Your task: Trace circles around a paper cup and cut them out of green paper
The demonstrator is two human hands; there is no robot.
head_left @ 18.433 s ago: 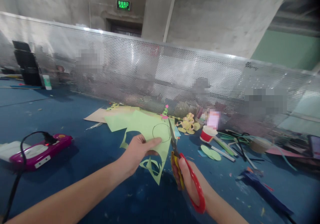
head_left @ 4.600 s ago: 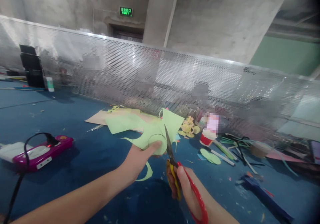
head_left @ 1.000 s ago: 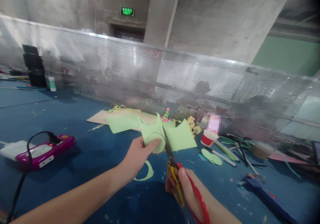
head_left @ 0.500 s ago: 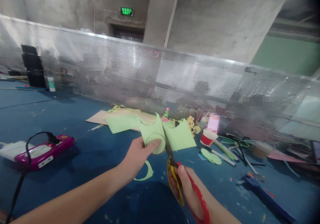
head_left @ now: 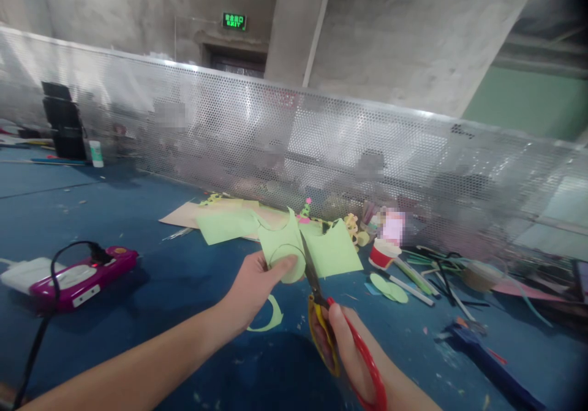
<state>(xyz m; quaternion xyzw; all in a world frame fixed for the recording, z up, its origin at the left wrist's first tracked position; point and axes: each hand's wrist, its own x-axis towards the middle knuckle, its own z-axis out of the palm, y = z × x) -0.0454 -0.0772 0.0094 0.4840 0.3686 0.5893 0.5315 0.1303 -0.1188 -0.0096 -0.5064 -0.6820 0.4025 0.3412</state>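
Note:
My left hand (head_left: 261, 282) pinches a light green sheet of paper (head_left: 278, 234), its thumb lying over a circle drawn in dark line. The sheet's upper edge is cut into a curve with pointed corners. In my right hand (head_left: 351, 337) is a pair of scissors (head_left: 313, 276) with one red and one yellow handle. The blades point up and away, right beside the circle's right edge. A curved green paper offcut (head_left: 274, 316) lies on the blue table below my left hand. More light green paper (head_left: 337, 252) lies behind the blades.
On the left are a purple power strip (head_left: 82, 279) with a black cord and a glue stick (head_left: 96, 154). To the right stand a red-and-white paper cup (head_left: 384, 253), green paper discs (head_left: 389, 288) and a dark blue tool (head_left: 493, 362). A perforated metal screen (head_left: 239, 117) bounds the back.
The whole view has shifted very slightly. Both hands, the paper and the scissors keep nearly the same position relative to each other.

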